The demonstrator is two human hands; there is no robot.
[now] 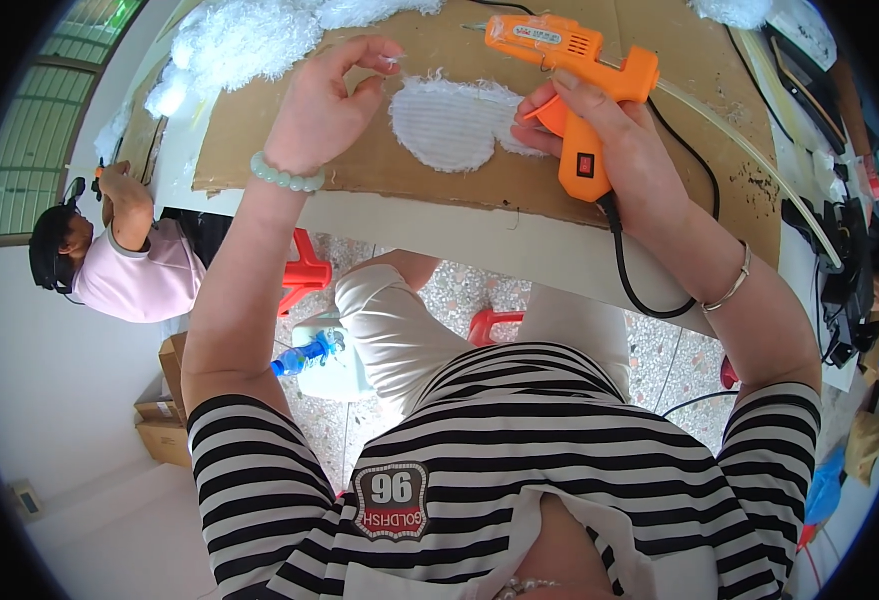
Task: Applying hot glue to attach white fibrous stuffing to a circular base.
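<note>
The right hand [632,150] grasps the glue gun [600,70], long axis crosswise, nozzle [475,27] left. The left hand [320,108], unclenched, has bare cardboard [365,160] toward the tabletop [550,240] edge.

My right hand [628,140] hides part of the white piece [448,122]; my view's top edge cuts the fluffy heap [245,45].

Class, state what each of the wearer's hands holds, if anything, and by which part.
The right hand holds the glue gun by its handle; whether the left hand holds anything cannot be told.
</note>
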